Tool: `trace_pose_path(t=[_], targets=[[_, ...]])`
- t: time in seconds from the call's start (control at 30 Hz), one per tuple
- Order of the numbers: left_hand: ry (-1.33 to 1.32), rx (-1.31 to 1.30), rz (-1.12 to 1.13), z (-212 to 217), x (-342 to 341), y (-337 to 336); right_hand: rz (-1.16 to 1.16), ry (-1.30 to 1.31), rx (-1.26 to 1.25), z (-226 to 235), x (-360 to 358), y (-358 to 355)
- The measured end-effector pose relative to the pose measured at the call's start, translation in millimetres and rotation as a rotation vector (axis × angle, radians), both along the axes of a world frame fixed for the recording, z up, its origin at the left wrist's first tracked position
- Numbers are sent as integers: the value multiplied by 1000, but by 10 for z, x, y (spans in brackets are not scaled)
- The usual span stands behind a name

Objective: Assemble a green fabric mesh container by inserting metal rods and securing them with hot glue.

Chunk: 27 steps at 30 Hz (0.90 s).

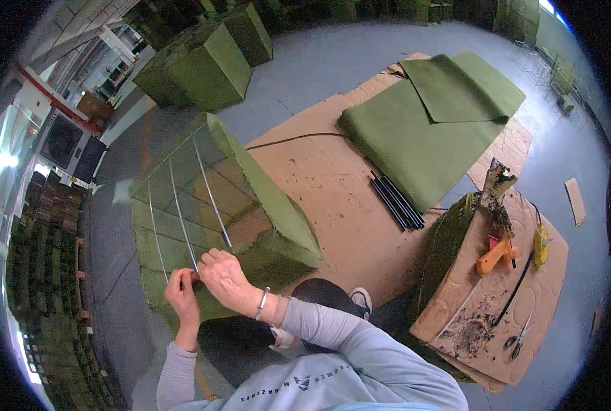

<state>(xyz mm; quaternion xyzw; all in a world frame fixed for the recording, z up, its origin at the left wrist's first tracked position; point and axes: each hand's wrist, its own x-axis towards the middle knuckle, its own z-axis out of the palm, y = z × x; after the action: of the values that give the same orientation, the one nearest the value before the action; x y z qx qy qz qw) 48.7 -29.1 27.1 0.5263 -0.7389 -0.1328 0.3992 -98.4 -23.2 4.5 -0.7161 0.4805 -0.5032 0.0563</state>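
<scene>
A frame of green fabric (264, 198) with see-through mesh panels stands open in front of me. Three thin metal rods span it, and the middle rod (180, 212) runs down to my hands at the frame's near side. My right hand (224, 279), with a metal bracelet at the wrist, is closed at that rod's lower end. Close beside it, the fingers of my left hand (183, 296) are pinched together; what is between them is hidden. The right-hand rod (211, 192) has a darker sleeve at its lower end.
Cardboard (305, 178) covers the floor, carrying folded green fabric (415, 123) and several black tubes (396, 202). On a cardboard-topped box at right lie an orange-handled tool (497, 255), a yellow cutter (541, 245) and scissors (521, 340). Green boxes (209, 65) stand behind.
</scene>
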Motion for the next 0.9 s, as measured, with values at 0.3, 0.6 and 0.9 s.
trace_pose_path(t=[0.3,0.6,0.9], targets=[[-392,-386,-162,-218,377,193,93,-26,-179,-66,-135,70],[-262,-346,-258,-120,345,62,206,182,-172,4,-31,181],[-87,-276,-214,-184,279,66,66,39,87,118,149,174]])
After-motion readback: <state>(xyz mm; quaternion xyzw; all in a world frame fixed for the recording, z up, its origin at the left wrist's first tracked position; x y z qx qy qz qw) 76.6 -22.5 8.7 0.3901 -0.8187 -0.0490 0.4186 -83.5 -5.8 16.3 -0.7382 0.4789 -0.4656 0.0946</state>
